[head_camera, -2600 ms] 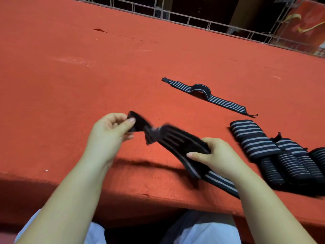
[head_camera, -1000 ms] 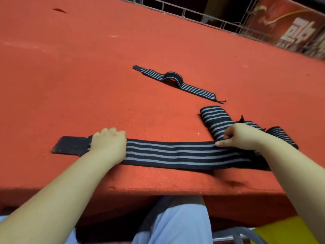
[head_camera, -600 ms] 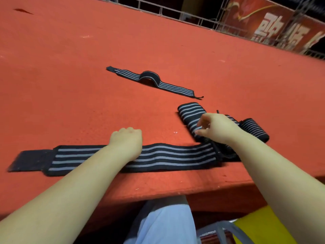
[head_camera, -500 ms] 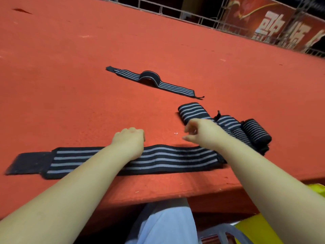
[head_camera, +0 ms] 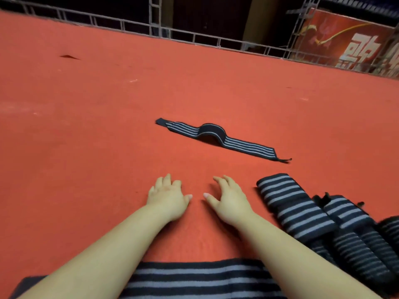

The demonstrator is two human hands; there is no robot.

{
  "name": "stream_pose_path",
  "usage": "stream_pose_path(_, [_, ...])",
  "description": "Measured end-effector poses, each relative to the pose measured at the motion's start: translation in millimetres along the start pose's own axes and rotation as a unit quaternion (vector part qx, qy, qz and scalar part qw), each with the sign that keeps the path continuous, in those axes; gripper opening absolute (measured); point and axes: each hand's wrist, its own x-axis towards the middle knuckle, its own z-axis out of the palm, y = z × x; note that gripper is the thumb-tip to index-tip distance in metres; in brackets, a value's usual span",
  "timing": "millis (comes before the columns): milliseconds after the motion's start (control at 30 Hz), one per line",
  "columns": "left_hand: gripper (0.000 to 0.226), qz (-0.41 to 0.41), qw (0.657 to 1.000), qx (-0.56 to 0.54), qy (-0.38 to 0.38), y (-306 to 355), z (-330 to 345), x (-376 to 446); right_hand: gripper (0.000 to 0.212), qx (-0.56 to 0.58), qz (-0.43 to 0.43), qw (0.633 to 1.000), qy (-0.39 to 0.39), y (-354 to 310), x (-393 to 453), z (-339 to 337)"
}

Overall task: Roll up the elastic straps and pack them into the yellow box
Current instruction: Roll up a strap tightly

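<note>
head view: left hand (head_camera: 167, 196) and right hand (head_camera: 228, 199) lie side by side on the red mat (head_camera: 86, 126), fingers loosely spread, holding nothing. flat strap (head_camera: 200, 277) lies at 6 o'clock under both forearms. second strap (head_camera: 218, 139), humped mid-length, lies at 12 o'clock of the hands, well apart. strap pile (head_camera: 323, 221) at 3 o'clock, near the right hand. yellow box not visible.

Black straps (head_camera: 217, 138) with grey stripes — red-orange table (head_camera: 86, 126) beneath.
</note>
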Motion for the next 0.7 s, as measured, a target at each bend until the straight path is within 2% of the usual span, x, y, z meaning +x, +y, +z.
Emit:
stream_pose_path(100, [0.064, -0.012, 1.0, -0.014, 0.003, -5.0, 3.9, 41.4, 0.069, -0.012, 0.028, 1.0, 0.005, -0.3, 41.4, 10.3])
stream_pose_path(200, [0.062, -0.007, 0.999, -0.018, 0.04, -6.3, 7.9, 83.6, 0.069, -0.034, 0.047, 0.998, 0.02, -0.1, 84.9, 17.5])
stream_pose_path(367, [0.056, -0.032, 0.995, -0.035, 0.089, -15.2, -0.4, 160.2, 0.07, -0.071, 0.063, 0.992, 0.084, 3.0, 154.0, 20.8])
stream_pose_path(500, [0.054, -0.094, 0.983, -0.054, 0.145, -28.7, -11.1, 220.0, 0.061, -0.116, 0.034, 0.982, 0.144, 10.5, 195.2, 22.6])
stream_pose_path(567, [0.057, -0.101, 0.977, -0.056, 0.177, -31.9, -15.3, 245.3, 0.056, -0.126, 0.019, 0.98, 0.15, 11.4, 210.1, 23.9])
stream_pose_path(700, [0.055, -0.09, 0.98, -0.086, 0.154, -28.4, -23.5, 282.4, 0.05, -0.13, -0.005, 0.981, 0.147, 11.0, 224.7, 26.0])
